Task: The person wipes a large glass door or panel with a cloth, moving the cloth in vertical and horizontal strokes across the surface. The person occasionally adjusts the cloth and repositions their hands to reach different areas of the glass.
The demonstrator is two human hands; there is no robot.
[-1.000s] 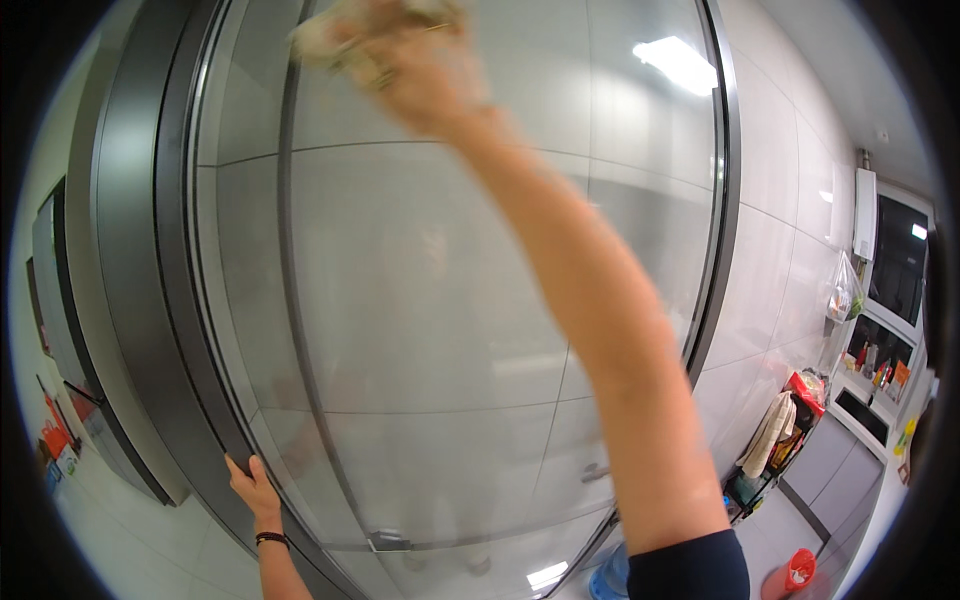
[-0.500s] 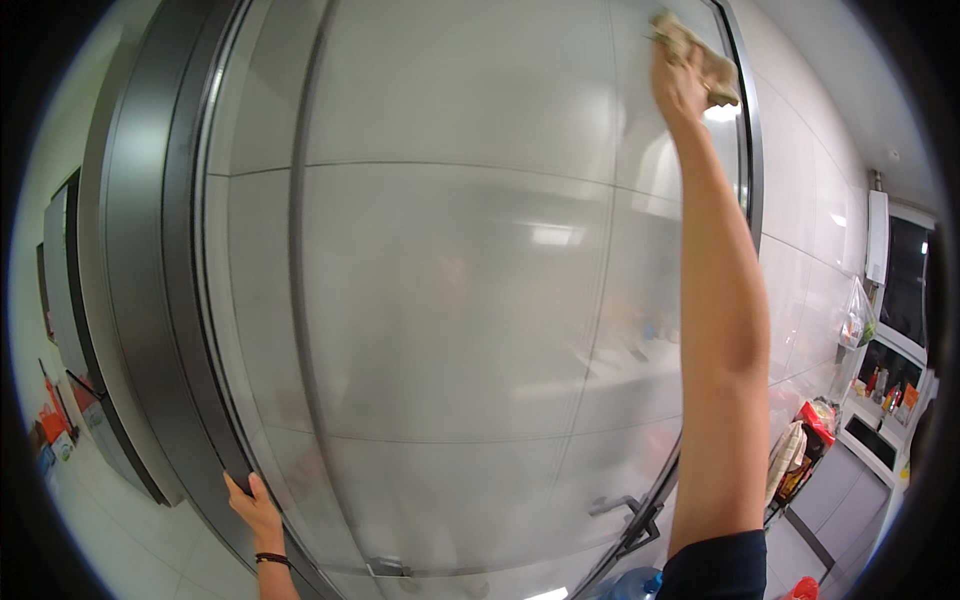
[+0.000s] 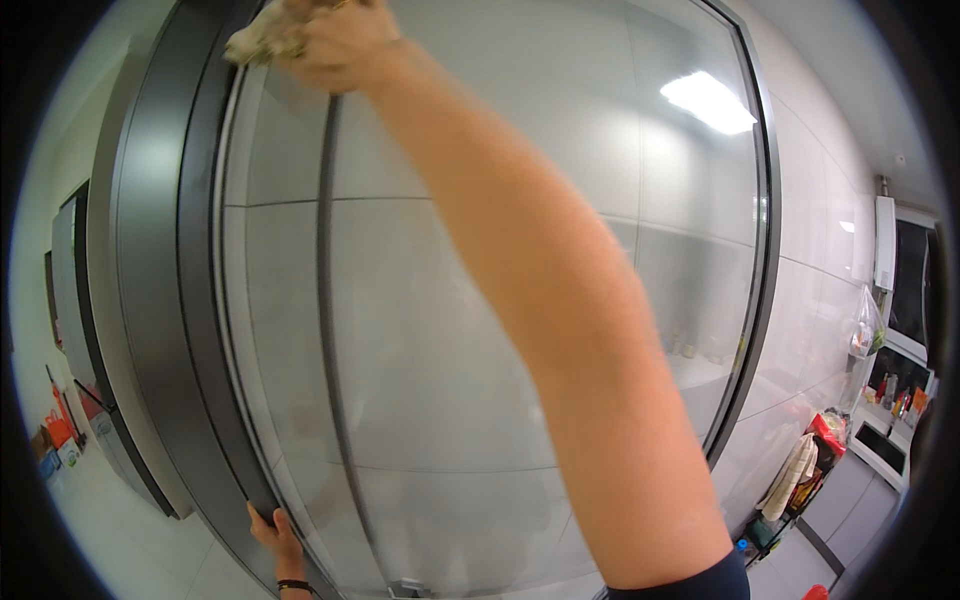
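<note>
I see my right hand (image 3: 335, 45) clutching a crumpled cloth (image 3: 262, 40) against the glass door (image 3: 480, 330) at its upper left corner. My left hand (image 3: 275, 530) lies flat-fingered on the door's dark frame (image 3: 200, 330), low down; the rest of the glass lies open.

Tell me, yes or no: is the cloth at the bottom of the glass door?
No, the right hand presses the cloth against the top left corner of the glass door.

Our crumpled beige cleaning cloth (image 3: 262, 38) sits bunched at the top-left corner of the frosted glass sliding door (image 3: 480, 330) — pressed against the pane just beside its dark metal frame (image 3: 205, 330). The tall door stands upright, its glass hazy and reflecting a ceiling light — a dark vertical bar crosses it.
</note>
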